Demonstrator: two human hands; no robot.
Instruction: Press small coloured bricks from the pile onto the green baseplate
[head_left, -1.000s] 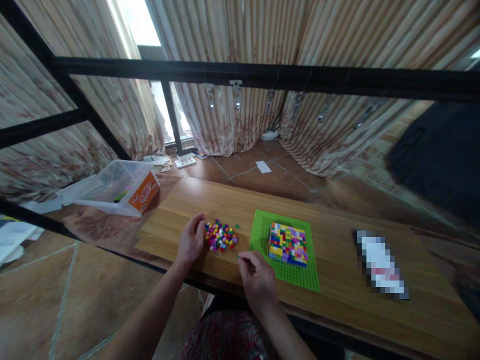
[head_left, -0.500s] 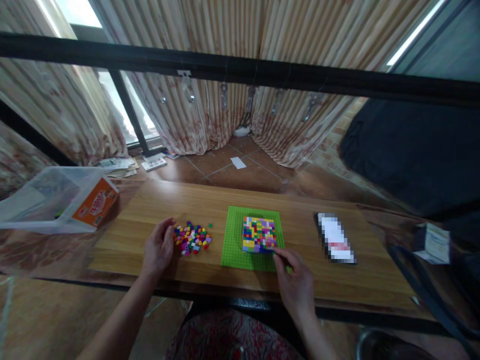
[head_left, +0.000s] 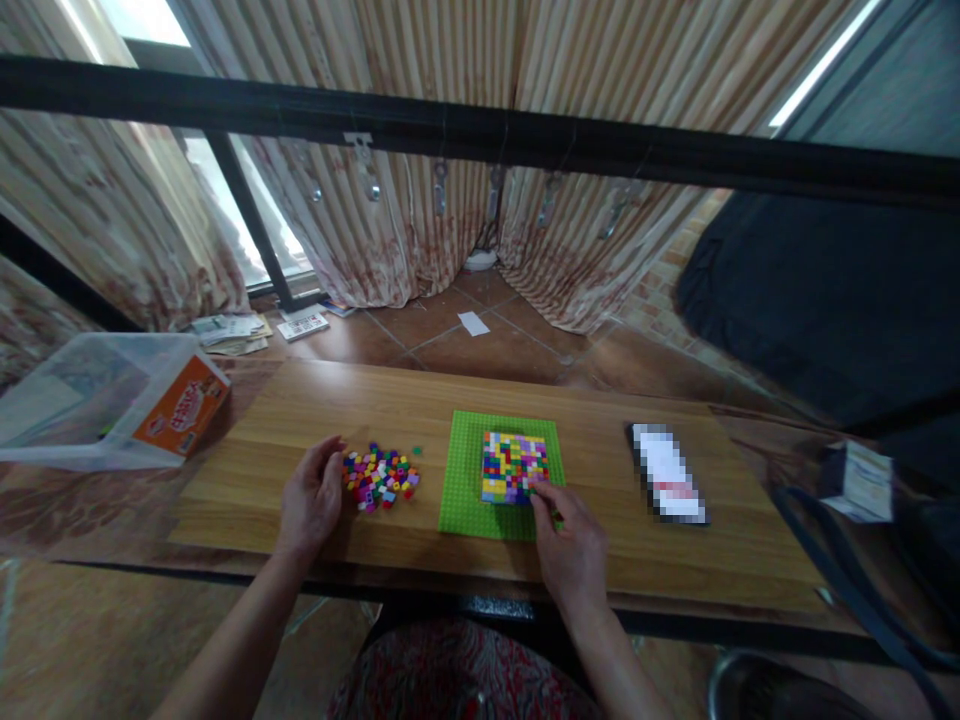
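A square block of many coloured toy bricks (head_left: 514, 466) sits on a green studded baseplate (head_left: 465, 505). At the block's front right corner is my right hand (head_left: 571, 545), with thumb and fingertips pinched together and touching the bricks. Whatever lies between those fingertips is too small and hidden to make out. My left hand (head_left: 313, 497) rests on its side at the left edge of a loose pile of small coloured bricks (head_left: 381, 478). Its fingers curve loosely, apart from the thumb, and no brick shows in it.
The wooden table (head_left: 247, 480) carries a phone (head_left: 667, 473) with a blurred screen on the right. A clear plastic bin (head_left: 90, 390) with an orange label stands at the left. A black metal bar (head_left: 465, 122) crosses above, before striped curtains (head_left: 427, 60).
My right hand has shifted slightly left and up, its fingertips now over the block's front right corner. The left hand stays beside the pile. The whole view has moved a little.
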